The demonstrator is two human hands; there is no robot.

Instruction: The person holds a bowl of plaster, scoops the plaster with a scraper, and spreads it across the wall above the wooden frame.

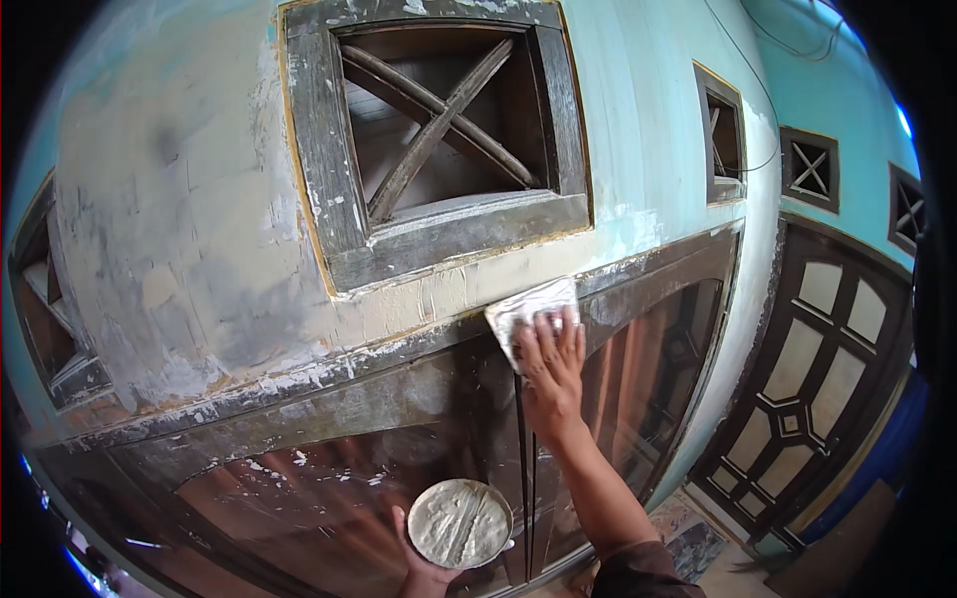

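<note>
My right hand (554, 371) presses a thin, shiny, square putty scraper (546, 297) against the wall, its fingers laid along the back of the blade. The blade sits where the strip of pale wall (439, 295) meets the top of the dark wooden window frame (399, 404). Lower down, my left hand (427, 570) holds a round, shallow bowl (411, 520) from below and the side. Off-white putty (461, 523) fills the bowl, with a groove drawn across it. Part of the left hand is hidden behind the bowl.
Above is a dark wooden vent frame (349, 264) with crossed bars. Patchy grey filler (179, 229) covers the wall at left; turquoise paint (638, 120) shows to the right. Glass panes (329, 498) lie behind the bowl. A panelled door (797, 379) stands at far right.
</note>
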